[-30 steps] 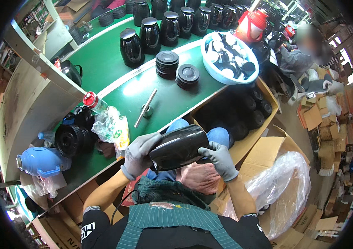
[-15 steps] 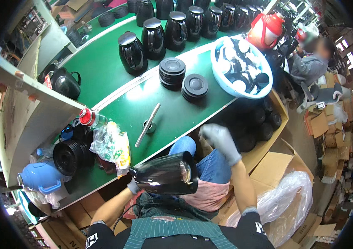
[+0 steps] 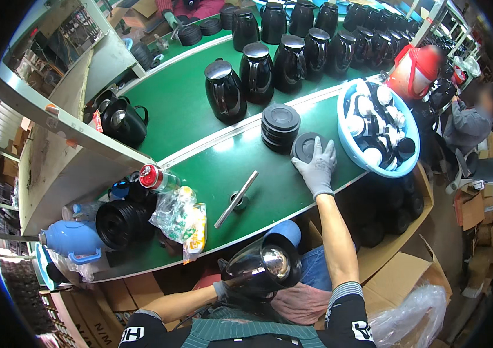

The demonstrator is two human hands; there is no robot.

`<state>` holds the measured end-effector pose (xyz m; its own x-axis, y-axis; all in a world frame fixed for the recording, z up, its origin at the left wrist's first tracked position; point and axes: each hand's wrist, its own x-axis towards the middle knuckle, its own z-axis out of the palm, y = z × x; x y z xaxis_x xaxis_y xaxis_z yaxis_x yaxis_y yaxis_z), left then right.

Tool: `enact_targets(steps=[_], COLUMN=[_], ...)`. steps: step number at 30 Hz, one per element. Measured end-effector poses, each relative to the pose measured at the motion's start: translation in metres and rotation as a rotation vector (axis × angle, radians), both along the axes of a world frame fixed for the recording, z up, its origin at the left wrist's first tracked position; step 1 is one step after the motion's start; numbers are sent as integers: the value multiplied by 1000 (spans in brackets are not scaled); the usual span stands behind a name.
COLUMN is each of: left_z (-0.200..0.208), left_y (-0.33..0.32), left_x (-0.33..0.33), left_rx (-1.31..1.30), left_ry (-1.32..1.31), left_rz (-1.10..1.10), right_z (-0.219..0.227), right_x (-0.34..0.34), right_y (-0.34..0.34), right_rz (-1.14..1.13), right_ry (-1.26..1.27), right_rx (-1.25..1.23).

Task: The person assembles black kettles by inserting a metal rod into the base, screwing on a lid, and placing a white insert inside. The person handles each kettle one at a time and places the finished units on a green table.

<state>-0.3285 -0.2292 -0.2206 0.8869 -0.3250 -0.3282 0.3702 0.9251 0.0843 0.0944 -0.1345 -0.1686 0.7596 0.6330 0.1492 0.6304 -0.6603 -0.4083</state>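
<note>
A glossy black vacuum jug body (image 3: pixel 258 269) lies tilted over my lap, its wide end toward the right. My left hand (image 3: pixel 221 291), in a grey glove, holds it from the left; most of those fingers are hidden behind it. Reaching out over the green bench, my gloved right hand (image 3: pixel 318 168) has its fingers around the edge of a ringed black plastic disc (image 3: pixel 305 146) on the bench. A taller stack of similar discs (image 3: pixel 280 123) stands just to its left. Nearer me, a metal bar (image 3: pixel 236 199) rests across a small round fitting.
Rows of black jugs (image 3: pixel 226 93) line the far side. A light-blue basin (image 3: pixel 345 127) of white and black parts sits at right, beside a red jug (image 3: pixel 414 69). Plastic bags (image 3: pixel 180 217) and a blue jug (image 3: pixel 69 239) lie left. Open cartons (image 3: pixel 394 278) stand lower right. Other people work beyond.
My right hand has moved forward from above my lap to the disc on the bench. The jug in my left hand has turned, its wide end swinging nearer. The whole view has shifted.
</note>
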Motion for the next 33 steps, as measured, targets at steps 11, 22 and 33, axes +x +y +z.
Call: enact_targets(steps=[11,22,33], left_z=[2,15,72], left_y=[6,13,40], left_x=[-5,4,6], left_rx=[17,426,523], left_ry=[-9,-155,-242], left_rz=[-9,48,-26], right_z=[105,162,171], right_x=[-54,-197,-215], right_y=[-120,-264,-305], right_rz=[57,466,631], right_ry=[473,572,428], right_rx=[401,373,562])
